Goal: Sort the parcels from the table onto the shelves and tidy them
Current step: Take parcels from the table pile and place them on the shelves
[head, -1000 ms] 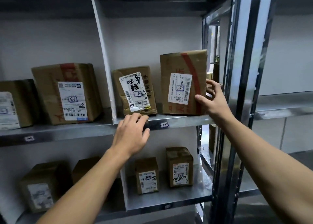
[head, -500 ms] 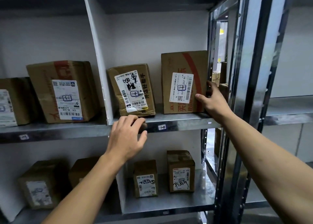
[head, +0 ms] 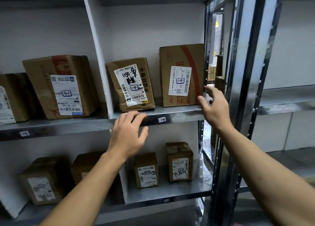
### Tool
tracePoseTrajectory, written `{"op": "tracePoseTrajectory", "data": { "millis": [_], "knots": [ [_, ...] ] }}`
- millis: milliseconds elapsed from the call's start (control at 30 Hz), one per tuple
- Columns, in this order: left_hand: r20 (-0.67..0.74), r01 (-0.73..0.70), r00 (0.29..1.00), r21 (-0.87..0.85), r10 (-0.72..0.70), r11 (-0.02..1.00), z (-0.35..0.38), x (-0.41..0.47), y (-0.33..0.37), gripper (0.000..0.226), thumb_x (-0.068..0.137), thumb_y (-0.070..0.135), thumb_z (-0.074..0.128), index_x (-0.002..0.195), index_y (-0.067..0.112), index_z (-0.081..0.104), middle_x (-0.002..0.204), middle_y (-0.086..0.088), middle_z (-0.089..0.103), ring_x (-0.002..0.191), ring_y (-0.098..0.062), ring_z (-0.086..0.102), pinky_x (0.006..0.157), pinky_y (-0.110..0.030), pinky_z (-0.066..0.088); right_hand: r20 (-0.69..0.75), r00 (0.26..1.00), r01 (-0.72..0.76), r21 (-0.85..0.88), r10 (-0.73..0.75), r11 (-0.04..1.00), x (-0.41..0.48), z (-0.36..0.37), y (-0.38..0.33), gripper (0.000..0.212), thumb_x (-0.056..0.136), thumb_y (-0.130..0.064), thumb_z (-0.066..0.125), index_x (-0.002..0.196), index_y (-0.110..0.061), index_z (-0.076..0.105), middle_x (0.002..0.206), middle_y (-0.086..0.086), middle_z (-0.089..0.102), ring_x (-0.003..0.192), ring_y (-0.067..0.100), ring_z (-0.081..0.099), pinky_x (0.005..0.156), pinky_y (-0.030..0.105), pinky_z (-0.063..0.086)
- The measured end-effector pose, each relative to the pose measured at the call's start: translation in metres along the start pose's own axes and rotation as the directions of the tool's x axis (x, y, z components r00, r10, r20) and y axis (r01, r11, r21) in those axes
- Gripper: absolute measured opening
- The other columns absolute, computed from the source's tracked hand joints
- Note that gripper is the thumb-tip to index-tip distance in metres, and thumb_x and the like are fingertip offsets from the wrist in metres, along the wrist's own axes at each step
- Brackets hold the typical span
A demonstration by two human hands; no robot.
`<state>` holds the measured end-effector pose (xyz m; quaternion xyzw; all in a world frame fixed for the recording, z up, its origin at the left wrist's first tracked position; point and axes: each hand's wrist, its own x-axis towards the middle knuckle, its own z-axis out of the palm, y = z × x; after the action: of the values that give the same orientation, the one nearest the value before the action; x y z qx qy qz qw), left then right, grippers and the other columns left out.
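Note:
A tall brown parcel with a red stripe point(head: 180, 60) stands upright at the right end of the upper metal shelf point(head: 177, 112), against the rack post. My right hand point(head: 214, 106) hovers at its lower right corner, fingers spread, holding nothing. A crumpled parcel with black handwriting on its label point(head: 131, 85) stands to its left. My left hand point(head: 127, 133) rests with its fingertips on the shelf's front edge just below that parcel, empty.
A white divider point(head: 97, 55) splits the upper shelf; left of it stand a big labelled box point(head: 59, 87) and another box point(head: 10, 97). The lower shelf point(head: 170, 194) holds several small boxes. The shiny steel rack post point(head: 242, 89) stands close to my right arm.
The right hand has let go of the red-striped parcel's side and drawn slightly back, fingers now apart. The parcel stands square on the shelf. The left hand has barely moved.

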<state>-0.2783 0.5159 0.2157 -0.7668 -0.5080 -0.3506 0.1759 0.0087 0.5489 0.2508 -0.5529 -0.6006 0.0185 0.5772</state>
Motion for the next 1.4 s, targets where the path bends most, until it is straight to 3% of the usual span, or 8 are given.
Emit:
{"op": "tracePoseTrajectory", "data": {
  "millis": [133,300,400,533,667,933,1133,1400],
  "knots": [
    [-0.029,-0.072,0.997,-0.143,0.068,0.987,0.006,-0.02,0.015,0.047,0.088,0.039,0.047,0.127,0.017,0.059,0.123,-0.002,0.058,0.116,-0.018,0.049,0.098,-0.038,0.041,0.018,0.992,0.128,-0.126,-0.126,0.984,-0.051,-0.003,0.008,0.039,0.097,-0.027,0.059,0.133,-0.012,0.058,0.132,0.007,0.057,0.125,0.021,0.05,0.107,0.031,0.037],
    [-0.025,-0.165,0.986,-0.2,0.164,0.966,0.027,-0.052,0.041,0.039,0.089,0.036,0.048,0.119,0.016,0.064,0.113,-0.003,0.061,0.104,-0.021,0.053,0.087,-0.037,0.043,0.11,0.975,0.22,-0.394,-0.191,0.893,-0.116,-0.011,0.028,0.045,0.093,-0.037,0.053,0.125,-0.007,0.062,0.124,0.014,0.061,0.116,0.031,0.054,0.099,0.042,0.046],
    [0.119,-0.142,0.979,-0.198,0.167,0.97,0.047,-0.074,0.058,0.043,0.089,0.041,0.045,0.122,0.019,0.061,0.116,-0.001,0.06,0.107,-0.022,0.052,0.089,-0.04,0.043,0.206,0.972,0.206,-0.545,-0.108,0.813,-0.157,-0.028,0.042,0.039,0.09,-0.032,0.065,0.122,-0.01,0.061,0.119,0.013,0.061,0.108,0.034,0.057,0.088,0.046,0.053],
    [0.349,-0.15,0.913,-0.19,0.21,0.97,0.079,-0.104,0.089,0.044,0.093,0.04,0.049,0.133,0.023,0.053,0.13,0.001,0.053,0.121,-0.022,0.045,0.101,-0.04,0.037,0.273,0.957,0.126,-0.702,0.102,0.701,-0.219,-0.062,0.067,0.042,0.088,-0.036,0.062,0.124,-0.013,0.058,0.12,0.013,0.06,0.109,0.036,0.058,0.084,0.047,0.054],
    [0.474,-0.201,0.826,-0.257,0.305,0.945,0.109,-0.135,0.133,0.044,0.093,0.039,0.051,0.135,0.024,0.05,0.131,0.0,0.052,0.12,-0.025,0.045,0.1,-0.04,0.035,0.29,0.896,0.034,-0.802,0.338,0.596,-0.29,-0.105,0.09,0.045,0.094,-0.044,0.054,0.133,-0.02,0.053,0.133,0.009,0.056,0.124,0.032,0.052,0.097,0.046,0.049],
    [0.532,-0.318,0.63,-0.488,0.566,0.813,0.146,-0.187,0.252,0.041,0.093,0.037,0.052,0.132,0.025,0.051,0.126,0.003,0.053,0.116,-0.024,0.048,0.096,-0.039,0.038,0.037,0.704,-0.292,-0.895,0.71,0.337,-0.405,-0.199,0.122,0.049,0.098,-0.047,0.044,0.143,-0.026,0.041,0.143,0.003,0.045,0.132,0.028,0.041,0.105,0.042,0.04],
    [0.525,-0.379,0.473,-0.604,0.708,0.701,0.161,-0.213,0.352,0.046,0.096,0.043,0.044,0.139,0.029,0.041,0.135,0.005,0.046,0.124,-0.02,0.042,0.103,-0.038,0.035,-0.155,0.566,-0.483,-0.858,0.809,0.173,-0.449,-0.27,0.14,0.052,0.098,-0.047,0.045,0.145,-0.026,0.036,0.152,0.005,0.038,0.135,0.03,0.039,0.11,0.046,0.035],
    [0.498,-0.394,0.329,-0.7,0.802,0.596,0.18,-0.252,0.483,0.043,0.095,0.043,0.044,0.136,0.032,0.043,0.133,0.006,0.048,0.123,-0.019,0.044,0.104,-0.036,0.034,-0.3,0.45,-0.664,-0.742,0.841,0.091,-0.481,-0.349,0.181,0.05,0.099,-0.046,0.045,0.145,-0.03,0.036,0.147,0.003,0.04,0.132,0.026,0.04,0.105,0.041,0.04]
  ]
}}
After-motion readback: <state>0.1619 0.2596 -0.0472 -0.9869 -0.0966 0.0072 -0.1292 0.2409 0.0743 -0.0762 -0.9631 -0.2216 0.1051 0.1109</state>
